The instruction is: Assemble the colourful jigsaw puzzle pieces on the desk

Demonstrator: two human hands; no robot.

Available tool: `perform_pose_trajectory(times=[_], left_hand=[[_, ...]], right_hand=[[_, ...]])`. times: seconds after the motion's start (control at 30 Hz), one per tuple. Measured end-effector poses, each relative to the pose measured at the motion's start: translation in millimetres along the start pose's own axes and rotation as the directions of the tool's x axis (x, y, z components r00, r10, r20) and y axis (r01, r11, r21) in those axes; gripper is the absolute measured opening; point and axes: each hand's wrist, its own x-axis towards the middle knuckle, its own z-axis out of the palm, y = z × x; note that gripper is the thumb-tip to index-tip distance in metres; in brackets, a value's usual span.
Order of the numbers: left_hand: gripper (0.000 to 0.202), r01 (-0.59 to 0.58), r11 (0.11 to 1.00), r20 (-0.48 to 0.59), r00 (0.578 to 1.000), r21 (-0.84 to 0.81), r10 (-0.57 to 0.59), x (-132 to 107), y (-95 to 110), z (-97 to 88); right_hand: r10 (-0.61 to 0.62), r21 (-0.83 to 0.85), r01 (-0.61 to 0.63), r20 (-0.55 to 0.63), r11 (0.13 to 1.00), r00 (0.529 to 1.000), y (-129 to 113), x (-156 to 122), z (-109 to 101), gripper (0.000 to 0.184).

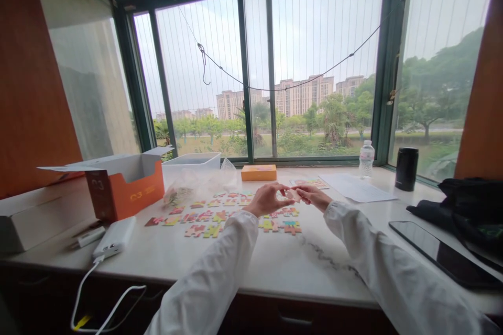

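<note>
Both my hands are raised a little above the marble sill, in white sleeves. My left hand and my right hand meet at the fingertips and pinch a small pinkish puzzle piece between them. Below and to the left of them, several coloured puzzle pieces lie spread flat on the sill. More pieces lie right under my hands.
An open orange box stands at the left, with a clear plastic bag and a white tub beside it. A flat orange box, papers, a water bottle and a black cylinder stand by the window. A power bank lies at front left, a tablet at right.
</note>
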Motion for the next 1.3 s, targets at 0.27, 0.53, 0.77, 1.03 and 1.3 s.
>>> perform_pose_trajectory(times=[0.27,0.53,0.77,1.03,1.3], left_hand=[[0.048,0.048,0.999,-0.034,0.998,-0.014,-0.049,-15.7,-25.4,26.2],[0.04,0.115,0.99,0.007,0.993,-0.082,-0.115,-14.6,-26.1,30.2],[0.048,0.132,0.986,0.068,0.99,-0.1,-0.126,-16.3,-30.2,31.9],[0.047,0.104,0.982,0.115,0.99,-0.158,-0.086,-19.0,-26.9,32.9],[0.035,0.086,0.996,0.072,0.994,-0.03,-0.084,-21.4,-27.3,34.0]], right_hand=[[-0.142,-0.125,0.135,-0.049,0.983,0.989,40.2,7.4,16.2,0.054],[-0.129,-0.069,0.126,-0.051,0.99,0.99,40.2,-4.0,19.2,0.056],[-0.057,0.011,0.058,-0.075,0.998,0.996,38.6,-4.2,17.8,0.058],[-0.045,0.036,0.051,-0.155,0.998,0.987,49.6,1.7,15.3,0.057],[-0.042,-0.095,0.038,-0.042,0.995,0.998,40.4,-6.7,15.7,0.061]])
